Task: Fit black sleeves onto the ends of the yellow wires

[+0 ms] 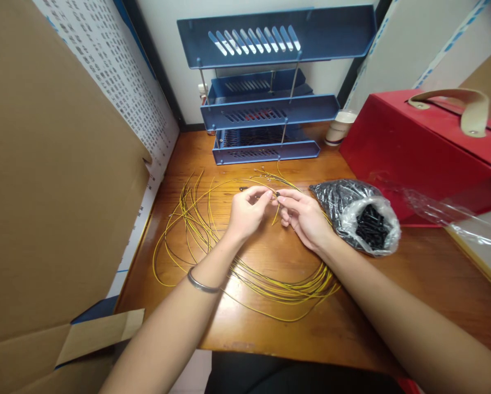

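Note:
Loose coils of thin yellow and dark wire (294, 298) lie on the wooden table below and around both hands. My left hand (247, 210), with a metal bangle on its wrist, pinches a yellow wire between thumb and forefinger. Close beside it, my right hand (305, 216) is closed on a small black piece (277, 194) at the wire, and a short yellow end hangs under it. The exact kind of this piece is too small to tell. Another small black piece (243, 189) shows just behind my left hand.
Right of my right hand, an open clear plastic bag (387, 241) holds many small black parts. A red box (413, 153) with a beige handle and a paper cup (339, 128) stand behind it. Blue tray shelves (270, 112) rise at the back; cardboard (57, 180) walls the left.

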Demonstrator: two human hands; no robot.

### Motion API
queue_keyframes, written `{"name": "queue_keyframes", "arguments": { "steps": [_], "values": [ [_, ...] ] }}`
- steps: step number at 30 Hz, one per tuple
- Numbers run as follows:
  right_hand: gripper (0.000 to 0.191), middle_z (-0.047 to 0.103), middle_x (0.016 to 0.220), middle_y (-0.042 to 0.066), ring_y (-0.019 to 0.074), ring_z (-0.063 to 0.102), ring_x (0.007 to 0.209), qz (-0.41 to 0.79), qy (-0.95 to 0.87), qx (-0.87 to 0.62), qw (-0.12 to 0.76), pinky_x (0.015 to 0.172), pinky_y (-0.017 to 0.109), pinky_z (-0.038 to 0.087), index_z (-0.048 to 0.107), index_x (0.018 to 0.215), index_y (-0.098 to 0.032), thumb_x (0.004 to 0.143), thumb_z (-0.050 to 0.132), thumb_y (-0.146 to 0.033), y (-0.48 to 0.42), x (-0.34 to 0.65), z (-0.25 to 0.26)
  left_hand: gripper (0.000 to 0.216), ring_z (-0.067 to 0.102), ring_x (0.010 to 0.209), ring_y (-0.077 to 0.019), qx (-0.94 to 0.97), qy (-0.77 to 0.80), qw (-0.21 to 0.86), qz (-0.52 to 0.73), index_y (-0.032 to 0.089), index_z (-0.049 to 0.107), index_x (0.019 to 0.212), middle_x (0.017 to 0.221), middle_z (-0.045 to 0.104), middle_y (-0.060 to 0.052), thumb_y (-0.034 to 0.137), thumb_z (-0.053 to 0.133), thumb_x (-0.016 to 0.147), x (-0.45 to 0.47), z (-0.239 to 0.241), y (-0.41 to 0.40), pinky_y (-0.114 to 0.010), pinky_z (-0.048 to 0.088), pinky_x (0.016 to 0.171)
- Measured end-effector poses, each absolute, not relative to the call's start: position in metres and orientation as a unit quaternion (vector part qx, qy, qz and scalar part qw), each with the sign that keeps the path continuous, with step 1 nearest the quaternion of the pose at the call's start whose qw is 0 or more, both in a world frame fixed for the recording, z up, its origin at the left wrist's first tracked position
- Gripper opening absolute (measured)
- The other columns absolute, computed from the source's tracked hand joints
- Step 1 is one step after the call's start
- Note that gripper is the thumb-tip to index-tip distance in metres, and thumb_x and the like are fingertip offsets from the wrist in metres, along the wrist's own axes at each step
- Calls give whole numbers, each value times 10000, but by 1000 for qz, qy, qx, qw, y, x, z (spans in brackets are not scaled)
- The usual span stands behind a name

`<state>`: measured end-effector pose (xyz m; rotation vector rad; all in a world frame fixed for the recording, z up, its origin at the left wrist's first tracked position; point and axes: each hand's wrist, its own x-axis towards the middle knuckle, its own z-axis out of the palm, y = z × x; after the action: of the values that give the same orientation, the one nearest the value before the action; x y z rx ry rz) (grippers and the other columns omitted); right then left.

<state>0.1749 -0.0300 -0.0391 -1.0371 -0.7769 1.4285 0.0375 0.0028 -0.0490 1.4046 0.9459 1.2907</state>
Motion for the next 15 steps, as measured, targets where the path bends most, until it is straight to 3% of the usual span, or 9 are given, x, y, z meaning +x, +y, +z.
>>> {"name": "queue_keyframes", "arguments": {
  "steps": [15],
  "values": [
    [339,720,791,-6,52,444,435,610,-341,-435,568,393,208,350,682,863,-179,593,844,-302,-30,176,-40,221,619,651,-129,562,386,498,536,152,680,712,671,677,-16,360,722,775,37,-43,2,-243,485,639]
  ]
}}
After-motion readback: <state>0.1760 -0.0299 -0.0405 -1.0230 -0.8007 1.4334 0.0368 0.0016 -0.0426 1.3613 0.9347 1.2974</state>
